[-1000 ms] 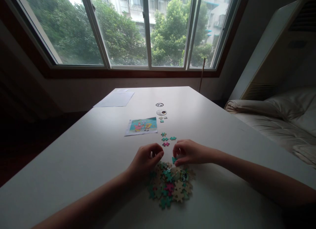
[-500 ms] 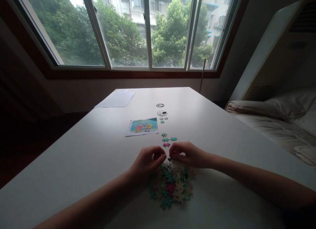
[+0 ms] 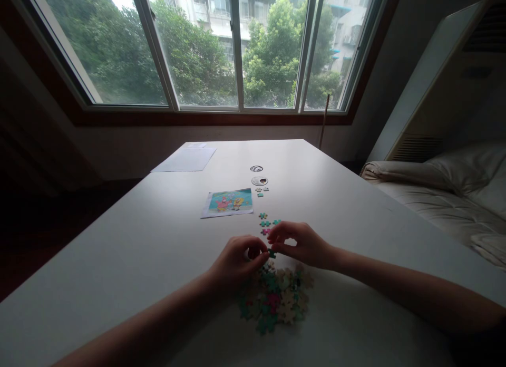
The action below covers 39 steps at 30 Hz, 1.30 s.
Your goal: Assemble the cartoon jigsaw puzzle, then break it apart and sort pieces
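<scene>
Between the thumb and fingertips of my left hand (image 3: 239,257) is a small green puzzle piece (image 3: 272,253), held just above the pile's far edge. My right hand (image 3: 301,244) is right beside that piece, its thumb and index fingertip slightly apart with nothing visible between them. Under and in front of both hands lies a heap of mixed puzzle pieces (image 3: 272,301), green, cream and pink. Beyond my fingers several loose pieces (image 3: 264,224) lie on the table, partly covered by my right hand. A picture card (image 3: 231,202) with cartoon figures rests to their left.
The white table (image 3: 138,261) stretches toward the window. Farther back are a few small pieces (image 3: 260,195), two round discs (image 3: 260,181) (image 3: 256,168) and white paper sheets (image 3: 185,160). A pale sofa (image 3: 443,193) stands to the right.
My right hand has moved slightly up and its fingers have parted. The green puzzle piece now sits at my left fingertips, where earlier it was by the right hand's fingers.
</scene>
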Available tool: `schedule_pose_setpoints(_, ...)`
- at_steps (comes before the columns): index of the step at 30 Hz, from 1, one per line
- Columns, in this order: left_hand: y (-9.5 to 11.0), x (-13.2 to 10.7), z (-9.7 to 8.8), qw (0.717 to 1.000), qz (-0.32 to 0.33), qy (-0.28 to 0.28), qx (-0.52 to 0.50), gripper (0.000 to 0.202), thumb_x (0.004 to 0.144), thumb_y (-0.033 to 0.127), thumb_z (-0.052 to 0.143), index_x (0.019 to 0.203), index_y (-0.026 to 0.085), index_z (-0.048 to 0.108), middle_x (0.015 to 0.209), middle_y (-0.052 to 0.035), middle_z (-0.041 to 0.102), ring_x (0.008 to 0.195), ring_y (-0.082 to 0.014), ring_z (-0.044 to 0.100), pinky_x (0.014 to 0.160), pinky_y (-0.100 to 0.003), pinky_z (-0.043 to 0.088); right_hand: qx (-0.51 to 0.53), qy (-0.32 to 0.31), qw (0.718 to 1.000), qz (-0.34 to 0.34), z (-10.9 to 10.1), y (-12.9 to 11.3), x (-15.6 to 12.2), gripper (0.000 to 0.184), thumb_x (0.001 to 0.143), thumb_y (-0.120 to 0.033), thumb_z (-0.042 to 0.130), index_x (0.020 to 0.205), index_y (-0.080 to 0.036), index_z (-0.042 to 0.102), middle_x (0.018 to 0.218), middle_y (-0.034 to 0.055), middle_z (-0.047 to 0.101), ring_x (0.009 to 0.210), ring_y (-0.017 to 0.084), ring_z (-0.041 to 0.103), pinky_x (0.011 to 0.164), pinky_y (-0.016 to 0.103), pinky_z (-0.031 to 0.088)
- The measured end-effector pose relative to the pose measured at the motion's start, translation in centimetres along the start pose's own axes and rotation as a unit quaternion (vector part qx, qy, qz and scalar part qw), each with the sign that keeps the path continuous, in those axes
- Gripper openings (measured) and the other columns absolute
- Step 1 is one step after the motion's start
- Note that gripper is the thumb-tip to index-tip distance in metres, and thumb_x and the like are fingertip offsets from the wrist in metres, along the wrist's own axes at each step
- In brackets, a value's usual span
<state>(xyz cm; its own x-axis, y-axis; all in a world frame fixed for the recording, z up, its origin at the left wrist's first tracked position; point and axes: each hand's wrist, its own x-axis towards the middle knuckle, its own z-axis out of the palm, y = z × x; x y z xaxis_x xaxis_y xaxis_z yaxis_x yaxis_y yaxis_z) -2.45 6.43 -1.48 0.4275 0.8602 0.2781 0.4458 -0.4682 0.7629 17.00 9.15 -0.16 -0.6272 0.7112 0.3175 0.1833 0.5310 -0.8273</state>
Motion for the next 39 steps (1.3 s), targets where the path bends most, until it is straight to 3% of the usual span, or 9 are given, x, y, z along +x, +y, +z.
schedule_pose_setpoints(6, -0.8, 0.1, 0.1, 0.996, -0.061, 0.04, -0.059, 0.021, 0.078, 0.031, 0.054, 0.072, 0.013, 0.06, 0.057, 0.0027, 0.048, 0.054, -0.009, 0.038, 0.05, -0.02, 0.031, -0.076, 0.04, 0.996, -0.029, -0.4, 0.2, 0.1, 0.02, 0.078, -0.029, 0.058, 0.093, -0.017, 0.057, 0.082, 0.0035, 0.063, 0.067, 0.01, 0.057, 0.064, 0.024, 0.048)
schedule_pose_setpoints(11, -1.0, 0.3, 0.2, 0.987, -0.08, 0.06, -0.123, 0.025, 0.076, 0.033, 0.056, 0.062, 0.013, 0.054, 0.054, 0.0046, 0.042, 0.052, -0.008, 0.035, 0.048, -0.019, 0.029, -0.166, 0.054, 0.983, -0.064, -0.1, 0.7, -0.2, 0.034, 0.07, -0.034, 0.065, 0.099, -0.019, 0.055, 0.081, 0.0023, 0.062, 0.065, 0.01, 0.053, 0.062, 0.023, 0.047)
schedule_pose_setpoints(21, -0.9, 0.3, 0.1, 0.987, -0.078, 0.055, -0.13, 0.025, 0.077, 0.032, 0.057, 0.061, 0.013, 0.051, 0.054, 0.0051, 0.04, 0.052, -0.0076, 0.033, 0.048, -0.019, 0.028, -0.308, 0.08, 0.939, -0.133, 0.2, 0.7, -0.4, 0.022, 0.078, -0.038, 0.058, 0.09, -0.019, 0.056, 0.076, 0.0011, 0.064, 0.066, 0.011, 0.056, 0.065, 0.025, 0.042)
schedule_pose_setpoints(33, -0.5, 0.2, 0.0, 0.987, -0.076, 0.036, -0.14, 0.024, 0.078, 0.033, 0.056, 0.064, 0.012, 0.055, 0.056, 0.0036, 0.043, 0.054, -0.0084, 0.035, 0.049, -0.019, 0.029, -0.347, 0.096, 0.918, -0.165, 0.0, 0.7, -0.4, 0.019, 0.08, -0.036, 0.056, 0.089, -0.02, 0.058, 0.078, 0.001, 0.065, 0.069, 0.011, 0.058, 0.068, 0.026, 0.039)
schedule_pose_setpoints(39, -0.8, 0.1, 0.1, 0.983, -0.096, 0.038, -0.152, 0.024, 0.078, 0.034, 0.053, 0.069, 0.012, 0.057, 0.058, 0.003, 0.043, 0.055, -0.0093, 0.036, 0.05, -0.02, 0.03, -0.368, 0.139, 0.908, -0.145, -2.2, 1.2, 0.2, 0.019, 0.079, -0.036, 0.056, 0.087, -0.019, 0.059, 0.075, 0.0021, 0.065, 0.064, 0.011, 0.057, 0.067, 0.026, 0.039)
